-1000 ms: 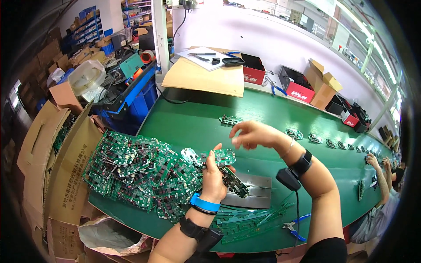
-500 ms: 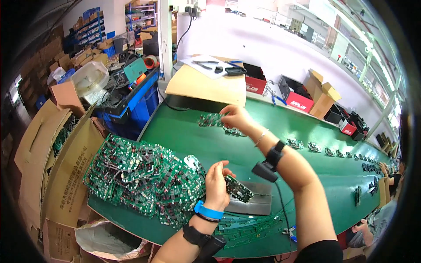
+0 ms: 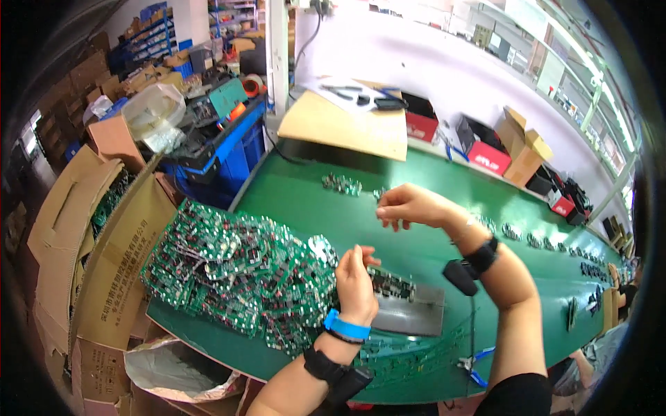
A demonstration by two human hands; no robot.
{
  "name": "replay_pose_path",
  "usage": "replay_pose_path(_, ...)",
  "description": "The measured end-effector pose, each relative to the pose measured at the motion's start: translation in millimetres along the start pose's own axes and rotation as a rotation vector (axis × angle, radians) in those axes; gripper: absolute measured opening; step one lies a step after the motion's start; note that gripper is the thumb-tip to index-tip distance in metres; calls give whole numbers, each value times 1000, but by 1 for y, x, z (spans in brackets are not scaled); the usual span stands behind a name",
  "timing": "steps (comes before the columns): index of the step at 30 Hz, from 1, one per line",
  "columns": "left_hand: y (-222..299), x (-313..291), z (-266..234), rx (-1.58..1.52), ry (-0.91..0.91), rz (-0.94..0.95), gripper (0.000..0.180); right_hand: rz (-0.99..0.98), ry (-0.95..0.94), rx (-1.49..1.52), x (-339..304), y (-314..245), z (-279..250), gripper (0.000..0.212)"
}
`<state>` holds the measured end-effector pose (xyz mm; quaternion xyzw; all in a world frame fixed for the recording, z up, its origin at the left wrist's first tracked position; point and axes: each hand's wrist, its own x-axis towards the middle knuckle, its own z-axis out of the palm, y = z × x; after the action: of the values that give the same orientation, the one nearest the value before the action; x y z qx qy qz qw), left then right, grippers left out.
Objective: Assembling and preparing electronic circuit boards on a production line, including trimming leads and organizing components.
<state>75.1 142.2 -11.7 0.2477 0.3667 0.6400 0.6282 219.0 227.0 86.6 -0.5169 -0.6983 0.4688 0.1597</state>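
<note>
My left hand (image 3: 356,286) grips a circuit board (image 3: 393,285) with dark parts on it, held just above a grey metal plate (image 3: 423,319). Farther back, my right hand (image 3: 411,206) hangs over the green table with loosely bent fingers and nothing visible in them. Beyond its fingertips lies a small green circuit board (image 3: 340,184), and another is partly hidden behind the hand. A large heap of green circuit boards (image 3: 236,270) spreads to the left of my left hand.
Blue-handled pliers (image 3: 477,367) and thin green board strips (image 3: 416,357) lie at the near edge. A row of boards (image 3: 548,243) runs to the right. Cardboard (image 3: 340,128) with tools stands at the back, beside red-and-black boxes (image 3: 485,149). A co-worker's arm (image 3: 588,364) shows at right.
My right hand has let go of a circuit board, now lying on the table at the back, and has drawn back to the right. The view has shifted slightly.
</note>
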Motion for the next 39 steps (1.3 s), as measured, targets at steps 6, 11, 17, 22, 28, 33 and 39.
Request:
replay_pose_path(6, -3, -4, 6, -145, 40, -138, 34, 5, -87, -200, -97, -6, 44, 30)
replay_pose_path(11, 7, -13, 14, -248, -137, -393, 38, 84, 334, -126, -138, -17, 39, 21)
replay_pose_path(17, 1, -35, 4, 1284, -729, 716, 13, -34, 758, -435, -223, -69, -48, 27)
replay_pose_path(22, -12, -27, 3, 1440, -789, 794, 10, 64, 1008, -756, -301, -143, -121, 25)
replay_pose_path(28, 6, -52, 12, 1277, -1108, 707, 7, -46, 1133, -757, -288, -173, -138, 27)
replay_pose_path(33, 12, -59, 3, 1407, -1419, 367, 10, 25, 740, -348, -133, -124, -94, 21)
replay_pose_path(39, 13, -48, -7, 1340, -1218, 458, 24, 76, 540, -150, 61, -43, -21, 21)
